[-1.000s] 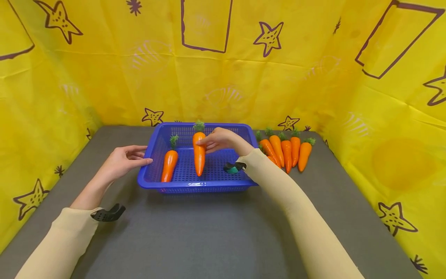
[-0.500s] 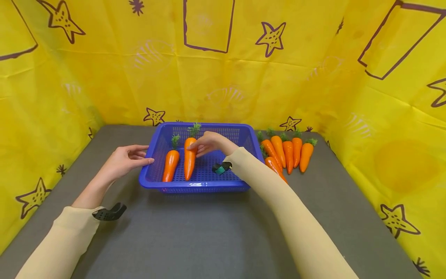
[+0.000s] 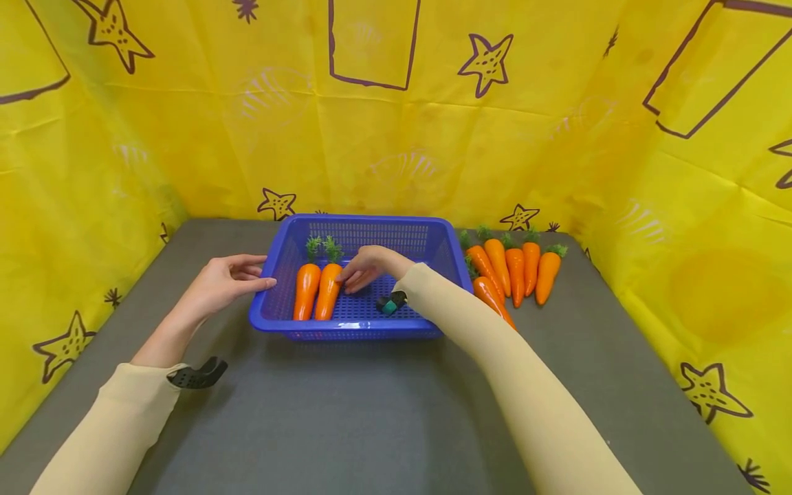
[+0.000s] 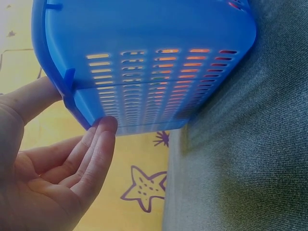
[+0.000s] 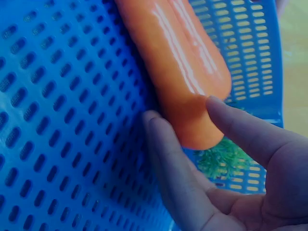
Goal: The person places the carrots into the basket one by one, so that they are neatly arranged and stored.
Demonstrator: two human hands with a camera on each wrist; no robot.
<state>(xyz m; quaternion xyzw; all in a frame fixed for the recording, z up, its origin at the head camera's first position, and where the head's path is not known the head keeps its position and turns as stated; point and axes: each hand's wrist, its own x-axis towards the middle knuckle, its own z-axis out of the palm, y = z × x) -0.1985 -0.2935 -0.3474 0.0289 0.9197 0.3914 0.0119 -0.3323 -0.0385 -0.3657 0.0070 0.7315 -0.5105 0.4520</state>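
Observation:
A blue perforated plastic basket (image 3: 361,324) stands on the grey table. My left hand (image 3: 218,283) holds its left rim, thumb over the edge and fingertips (image 4: 109,124) against the outer wall in the left wrist view. Inside, two orange carrots with green tufts lie side by side at the left: one carrot (image 3: 306,292) near the wall, the other carrot (image 3: 328,292) to its right. My right hand (image 3: 370,267) is at the thick end of the right-hand carrot. In the right wrist view, the thumb (image 5: 236,120) and fingers (image 5: 166,159) lie on either side of that carrot (image 5: 178,82).
Several more carrots (image 3: 515,271) lie fanned out on the table right of the basket; one loose carrot (image 3: 493,300) lies close by its right wall, partly behind the right sleeve. A yellow patterned cloth (image 3: 396,137) encloses the back and sides.
My right hand has carried the carrot left and down, laying it beside the first carrot in the basket. The left hand keeps its hold on the rim.

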